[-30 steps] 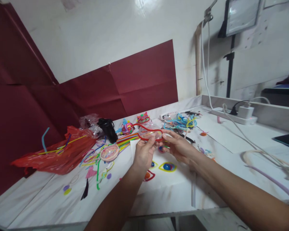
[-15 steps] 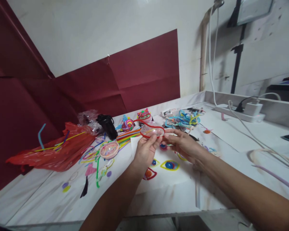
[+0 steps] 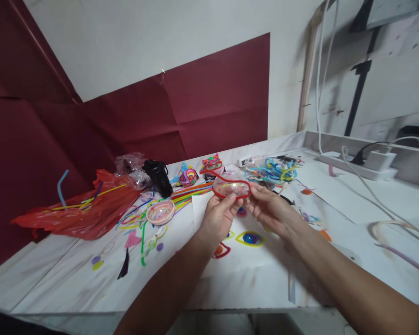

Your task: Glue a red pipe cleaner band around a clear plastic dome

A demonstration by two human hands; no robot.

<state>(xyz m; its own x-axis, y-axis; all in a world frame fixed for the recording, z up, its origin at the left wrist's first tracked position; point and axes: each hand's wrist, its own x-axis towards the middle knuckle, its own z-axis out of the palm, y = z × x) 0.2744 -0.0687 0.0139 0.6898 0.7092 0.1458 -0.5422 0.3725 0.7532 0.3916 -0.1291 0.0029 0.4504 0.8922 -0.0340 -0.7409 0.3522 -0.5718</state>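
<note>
Above the table my left hand [image 3: 217,217] grips the near edge of a clear plastic dome [image 3: 226,190], thumb on top. A red pipe cleaner [image 3: 250,191] curves round the dome's rim, its loose end stretching out at the far left. At the rim's right side, my right hand [image 3: 270,209] is closed, with thumb and fingers pinching the pipe cleaner. Below the hands, a sheet of white paper [image 3: 200,216] bears eye shapes, among them a blue eye with a yellow outline [image 3: 250,238] and a red-outlined orange one [image 3: 221,250], partly covered by my left forearm.
Left lie a red plastic bag [image 3: 101,209], a pink-rimmed round dish [image 3: 160,212] and loose pipe cleaners [image 3: 192,190]. Behind stand a black bottle [image 3: 158,177] and two colourful crafted figures [image 3: 187,176]. A blue pipe-cleaner bundle [image 3: 274,170] and power strip [image 3: 356,165] are right.
My right hand's fingers, more stretched out before, have closed in on the dome's right edge. The dome stays in my left hand. The whole view has shifted slightly.
</note>
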